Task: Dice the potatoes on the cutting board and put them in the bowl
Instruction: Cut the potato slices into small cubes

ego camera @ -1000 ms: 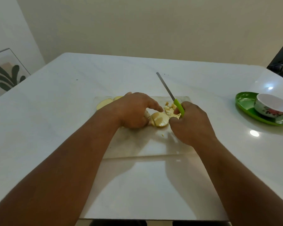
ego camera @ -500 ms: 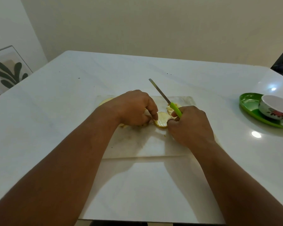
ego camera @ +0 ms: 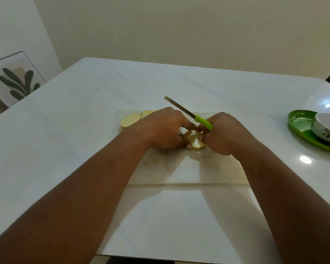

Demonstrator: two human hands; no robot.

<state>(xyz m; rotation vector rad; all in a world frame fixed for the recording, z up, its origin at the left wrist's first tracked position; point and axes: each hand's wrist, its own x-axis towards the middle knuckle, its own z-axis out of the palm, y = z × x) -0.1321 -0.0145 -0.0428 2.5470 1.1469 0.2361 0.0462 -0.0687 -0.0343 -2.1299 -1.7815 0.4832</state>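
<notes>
A pale cutting board (ego camera: 189,168) lies on the white table. My left hand (ego camera: 164,128) has its fingers curled round a yellow potato slice (ego camera: 194,141) at the board's middle. My right hand (ego camera: 225,134) grips the green handle of a knife (ego camera: 187,113), and its blade points up and away to the left, off the board. Two flat potato slices (ego camera: 131,120) lie at the board's far left corner. The white flowered bowl (ego camera: 327,128) stands far right. Any diced pieces are hidden behind my hands.
The bowl sits on a green tray (ego camera: 301,126) near the table's right edge. A framed leaf picture (ego camera: 13,80) leans against the wall beyond the table's left side. The near table edge runs just below my forearms.
My hands have come closer together over the potato slice. The knife blade swung further left and lifted, and the diced pieces seen beside the knife are now hidden.
</notes>
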